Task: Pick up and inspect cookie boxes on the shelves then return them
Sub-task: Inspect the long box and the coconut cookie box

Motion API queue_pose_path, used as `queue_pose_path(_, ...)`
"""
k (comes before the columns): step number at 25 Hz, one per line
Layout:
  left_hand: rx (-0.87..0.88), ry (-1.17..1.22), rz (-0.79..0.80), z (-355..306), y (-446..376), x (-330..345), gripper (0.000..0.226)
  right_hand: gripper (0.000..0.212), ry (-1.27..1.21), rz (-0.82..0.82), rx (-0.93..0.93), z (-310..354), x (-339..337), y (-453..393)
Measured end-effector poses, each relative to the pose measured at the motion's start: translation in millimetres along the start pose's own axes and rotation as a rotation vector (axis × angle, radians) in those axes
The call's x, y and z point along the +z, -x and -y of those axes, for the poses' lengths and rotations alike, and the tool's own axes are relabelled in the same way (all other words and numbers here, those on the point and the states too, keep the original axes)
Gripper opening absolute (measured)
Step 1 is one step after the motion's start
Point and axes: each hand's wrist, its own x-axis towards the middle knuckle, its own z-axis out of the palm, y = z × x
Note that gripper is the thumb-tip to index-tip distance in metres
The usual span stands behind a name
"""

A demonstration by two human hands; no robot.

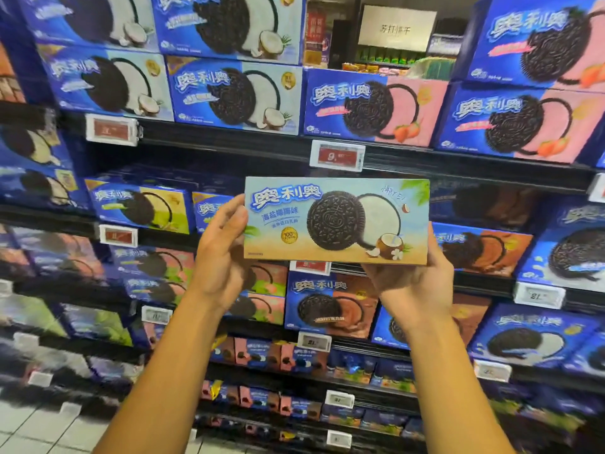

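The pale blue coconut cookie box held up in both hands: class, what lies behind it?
Behind the held box runs a dark shelf level. A red price tag peeks out below its bottom edge. The hands grip its ends. Whatever is directly behind is covered.

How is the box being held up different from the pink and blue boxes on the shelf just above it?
The held box has a pale blue and sandy front with a coconut; the pink and blue box is dark blue and pink with strawberries. The held box is off the shelf, gripped by the left hand and right hand; the other rests on the shelf. Both show a dark sandwich cookie and similar white lettering.
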Motion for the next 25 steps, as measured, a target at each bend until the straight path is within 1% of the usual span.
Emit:
queue_pose_path(3, -0.025, -0.014, 0.018, -1.6, 0.8, -17.7, 0.052, 0.039, -0.009, -0.019, 0.002, -21.3, -0.7, 6.9)
queue_pose_path(6, -0.081, -0.053, 0.02, -1.1, -0.3, -32.0, 0.059, 0.048, -0.036, -0.079, -0.012, -38.8, -0.9, 13.6)
queue_pose_path(8, -0.1, -0.05, 0.011, 2.0, 1.0, -36.4, 0.06, 0.043, -0.028, -0.112, -0.019, -45.5, -2.3, 17.6)
queue_pose_path(11, -0.091, -0.111, 0.002, 5.6, 5.4, -41.3, 0.054, 0.04, 0.013, -0.165, -0.027, -47.7, 0.1, 26.1)
queue_pose_path(13, -0.089, -0.179, -0.041, 9.5, 13.9, -47.6, 0.048, 0.041, 0.048, -0.194, -0.061, -45.4, 6.0, 33.4)
queue_pose_path(15, -0.059, -0.233, -0.067, 14.2, 27.7, -53.4, 0.046, 0.041, 0.163, -0.244, -0.125, -43.5, 14.6, 41.6)
queue_pose_path(18, -0.024, -0.272, 0.009, 18.7, 42.8, -45.8, 0.045, 0.041, 0.44, -0.344, -0.252, -49.4, 31.0, 51.8)
queue_pose_path(20, -0.074, -0.277, 0.106, 18.4, 46.1, -31.8, 0.046, 0.043, 0.555, -0.355, -0.326, -58.4, 41.2, 55.6)
queue_pose_path(22, -0.173, -0.261, 0.205, 19.2, 49.6, -15.5, 0.057, 0.047, 0.638, -0.355, -0.385, -69.1, 50.0, 58.3)
queue_pose_path(24, -0.244, -0.223, 0.291, 22.8, 53.9, -1.8, 0.071, 0.034, 0.735, -0.3, -0.466, -80.1, 58.2, 59.7)
queue_pose_path(25, -0.233, -0.22, 0.33, 25.3, 56.4, 1.6, 0.076, 0.031, 0.794, -0.264, -0.486, -85.7, 61.8, 60.2)
